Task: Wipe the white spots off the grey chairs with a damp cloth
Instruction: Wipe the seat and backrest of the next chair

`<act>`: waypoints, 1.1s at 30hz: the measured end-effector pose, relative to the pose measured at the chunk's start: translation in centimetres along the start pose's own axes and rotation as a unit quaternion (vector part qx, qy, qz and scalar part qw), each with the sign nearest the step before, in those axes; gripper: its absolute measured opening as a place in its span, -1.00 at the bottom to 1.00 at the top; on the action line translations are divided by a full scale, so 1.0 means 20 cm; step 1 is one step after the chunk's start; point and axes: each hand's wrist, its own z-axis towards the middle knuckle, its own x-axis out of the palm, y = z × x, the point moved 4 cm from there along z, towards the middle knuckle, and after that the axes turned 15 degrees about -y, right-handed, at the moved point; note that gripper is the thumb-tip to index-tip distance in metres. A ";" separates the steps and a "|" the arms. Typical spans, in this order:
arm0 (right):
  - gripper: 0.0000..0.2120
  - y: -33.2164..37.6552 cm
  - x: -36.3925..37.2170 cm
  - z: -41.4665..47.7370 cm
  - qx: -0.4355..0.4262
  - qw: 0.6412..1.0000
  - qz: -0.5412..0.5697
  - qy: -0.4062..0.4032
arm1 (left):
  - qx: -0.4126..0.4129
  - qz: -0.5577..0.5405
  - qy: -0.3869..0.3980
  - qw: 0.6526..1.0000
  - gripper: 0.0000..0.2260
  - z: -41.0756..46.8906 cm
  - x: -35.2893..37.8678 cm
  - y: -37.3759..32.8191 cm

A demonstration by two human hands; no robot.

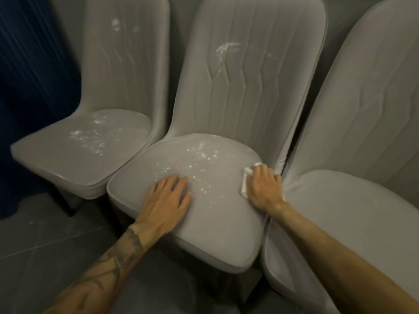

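Three grey upholstered chairs stand side by side. On the middle chair (215, 223), white spots (199, 162) speckle the seat and a white smear (224, 49) marks the backrest. My left hand (169, 196) rests flat on the front left of that seat, fingers straight. At the seat's right edge my right hand (264, 186) presses a white cloth (246, 180) down, fingers curled over it. The left chair (56, 159) carries white spots (93, 134) on its seat and a spot (115, 23) high on its backrest. No spots show on the right chair (340, 211).
A dark blue curtain (29, 75) hangs at the left behind the left chair. The floor (45, 245) in front is dark grey tile. The chairs stand close together, seats nearly touching.
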 end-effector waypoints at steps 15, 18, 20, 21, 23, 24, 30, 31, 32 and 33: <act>-0.74 0.17 0.21 0.31 0.099 0.994 -0.052 0.002 | 0.059 -0.013 0.034 0.998 -0.67 0.87 0.18 0.63; -0.78 0.41 0.26 0.28 0.024 1.000 -0.004 0.007 | 0.097 -0.038 0.034 0.994 -0.69 0.99 0.24 0.66; -0.77 0.39 0.25 0.30 0.012 1.000 0.008 0.025 | 0.131 -0.060 0.024 0.989 -0.71 1.04 0.29 0.67; -0.75 0.33 0.24 0.31 0.025 0.999 0.002 0.032 | 0.146 -0.070 0.021 0.987 -0.71 1.06 0.31 0.67; -0.71 0.21 0.21 0.34 0.082 0.995 -0.041 0.036 | 0.176 -0.081 0.013 0.981 -0.72 1.10 0.33 0.67; -0.71 0.16 0.21 0.36 0.123 0.990 -0.067 0.029 | 0.189 -0.088 0.010 0.978 -0.73 1.11 0.34 0.68; -0.73 0.38 0.32 0.46 0.176 0.981 -0.078 0.029 | 0.247 -0.094 -0.022 0.964 -0.74 1.15 0.37 0.69; -0.75 0.42 0.34 0.47 0.138 0.988 -0.063 0.037 | 0.254 -0.090 -0.033 0.962 -0.73 1.16 0.37 0.69; -0.76 0.41 0.35 0.48 0.111 0.992 -0.051 0.042 | 0.262 -0.090 -0.041 0.960 -0.73 1.17 0.38 0.69; -0.76 0.36 0.34 0.48 0.103 0.993 -0.049 0.042 | 0.272 -0.095 -0.045 0.957 -0.72 1.18 0.40 0.69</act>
